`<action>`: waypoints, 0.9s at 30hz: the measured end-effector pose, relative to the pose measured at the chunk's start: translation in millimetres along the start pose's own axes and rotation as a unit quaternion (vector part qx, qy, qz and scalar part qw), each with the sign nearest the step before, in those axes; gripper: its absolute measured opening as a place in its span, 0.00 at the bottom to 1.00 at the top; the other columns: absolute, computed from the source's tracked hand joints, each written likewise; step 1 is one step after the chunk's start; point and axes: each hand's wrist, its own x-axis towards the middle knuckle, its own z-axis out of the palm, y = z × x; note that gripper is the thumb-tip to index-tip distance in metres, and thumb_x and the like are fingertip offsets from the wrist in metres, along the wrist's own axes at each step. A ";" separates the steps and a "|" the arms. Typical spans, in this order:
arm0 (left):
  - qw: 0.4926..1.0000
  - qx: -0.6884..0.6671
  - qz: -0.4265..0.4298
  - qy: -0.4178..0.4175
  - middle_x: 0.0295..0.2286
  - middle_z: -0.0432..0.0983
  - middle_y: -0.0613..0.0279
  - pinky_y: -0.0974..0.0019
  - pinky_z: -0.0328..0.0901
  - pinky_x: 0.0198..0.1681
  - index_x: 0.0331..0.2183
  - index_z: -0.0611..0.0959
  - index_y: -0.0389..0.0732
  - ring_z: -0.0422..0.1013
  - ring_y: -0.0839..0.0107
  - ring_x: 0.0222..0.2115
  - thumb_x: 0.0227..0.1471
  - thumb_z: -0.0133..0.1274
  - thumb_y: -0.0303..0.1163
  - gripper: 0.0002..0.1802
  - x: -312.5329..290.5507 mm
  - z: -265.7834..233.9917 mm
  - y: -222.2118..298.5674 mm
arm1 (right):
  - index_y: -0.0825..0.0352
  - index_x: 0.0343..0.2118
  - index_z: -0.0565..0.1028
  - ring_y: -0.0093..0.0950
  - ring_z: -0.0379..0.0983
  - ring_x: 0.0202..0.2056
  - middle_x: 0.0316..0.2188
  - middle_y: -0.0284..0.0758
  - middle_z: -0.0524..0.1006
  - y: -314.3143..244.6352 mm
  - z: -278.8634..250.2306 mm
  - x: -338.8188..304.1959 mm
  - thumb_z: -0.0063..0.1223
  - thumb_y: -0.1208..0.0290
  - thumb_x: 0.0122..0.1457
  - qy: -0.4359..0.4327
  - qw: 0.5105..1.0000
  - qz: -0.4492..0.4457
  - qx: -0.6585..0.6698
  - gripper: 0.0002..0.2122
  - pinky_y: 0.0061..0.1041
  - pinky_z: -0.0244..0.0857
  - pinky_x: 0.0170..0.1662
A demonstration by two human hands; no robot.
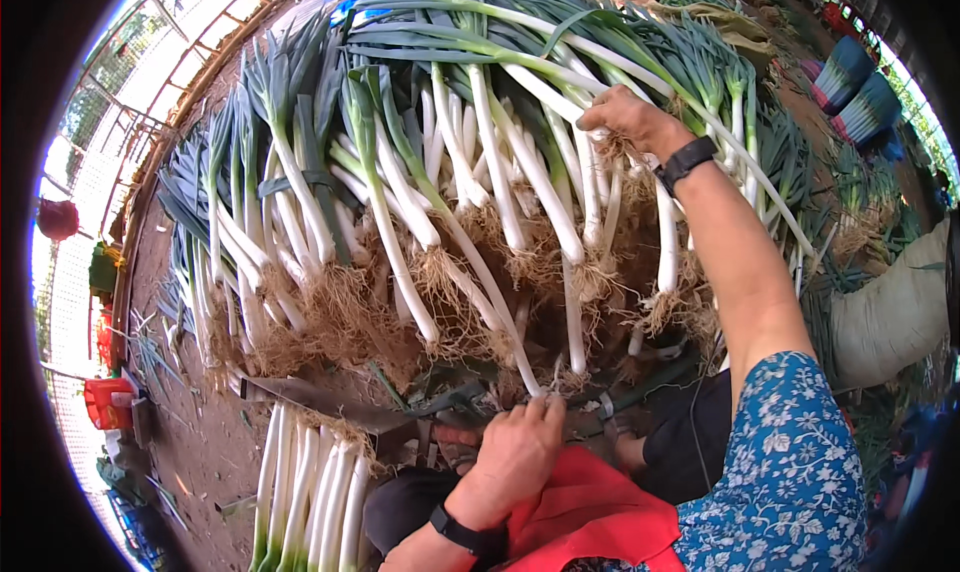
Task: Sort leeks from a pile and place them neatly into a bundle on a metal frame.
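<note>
While the left hand [515,452] pinches one leek [480,272] at its root end, low in the frame's middle, the right hand [630,122] grips stalks upper right; pull slowly.

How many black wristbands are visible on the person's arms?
2. One wristband is on the right arm, just below the right hand that reaches into the leeks. The other wristband is on the left arm, below the left hand.

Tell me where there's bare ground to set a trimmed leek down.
Bare dirt lies left of the trimmed bundle, below the leek pile. Crowded elsewhere: left hand and knife centre, right hand on the pile.
</note>
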 end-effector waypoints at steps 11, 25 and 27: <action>0.689 -0.665 -0.233 0.171 0.39 0.77 0.54 0.67 0.72 0.39 0.48 0.74 0.31 0.74 0.68 0.37 0.61 0.49 0.47 0.27 40.2 -16.5 -13.0 | 0.73 0.36 0.74 0.25 0.73 0.29 0.27 0.36 0.77 20.0 182.6 -260.5 0.61 0.71 0.54 -0.038 0.986 -0.145 -0.071 0.12 0.25 0.69 0.34; 0.708 -0.623 -0.277 0.185 0.21 0.75 0.61 0.75 0.66 0.22 0.38 0.77 0.33 0.71 0.76 0.17 0.54 0.55 0.33 0.13 31.3 -38.1 -13.8 | 0.62 0.32 0.80 0.33 0.75 0.41 0.32 0.38 0.79 57.7 100.7 -86.2 0.50 0.71 0.52 -0.173 0.609 -0.112 -0.766 0.07 0.38 0.53 0.58; 0.711 -0.623 -0.268 0.186 0.21 0.75 0.61 0.74 0.66 0.21 0.38 0.77 0.33 0.71 0.75 0.17 0.53 0.55 0.32 0.14 33.7 -37.5 -15.7 | 0.62 0.28 0.80 0.33 0.77 0.34 0.25 0.36 0.80 62.9 80.5 -101.5 0.50 0.71 0.51 -0.154 0.686 -0.070 -0.707 0.06 0.38 0.55 0.57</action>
